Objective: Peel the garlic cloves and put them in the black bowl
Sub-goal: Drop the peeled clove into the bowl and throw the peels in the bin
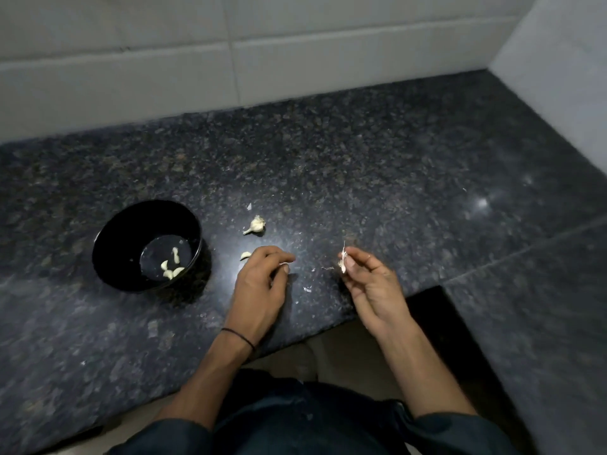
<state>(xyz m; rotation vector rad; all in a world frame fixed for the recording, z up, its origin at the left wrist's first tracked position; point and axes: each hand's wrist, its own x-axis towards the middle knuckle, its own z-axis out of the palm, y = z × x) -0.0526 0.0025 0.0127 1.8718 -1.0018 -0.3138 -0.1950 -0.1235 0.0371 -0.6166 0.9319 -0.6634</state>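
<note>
I saw the right hand (371, 284) pinching a garlic clove (343, 261) between thumb and fingertip; the left hand (261, 284) pinched a skin scrap (284, 264).

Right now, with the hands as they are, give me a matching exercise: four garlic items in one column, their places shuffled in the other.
1 peeled cloves
2 garlic head
3 clove with skin
4 skin scrap

a pinched in right hand
b inside black bowl
c lying free on countertop
d pinched in left hand

Pairs: 1-b, 2-c, 3-a, 4-d
</note>
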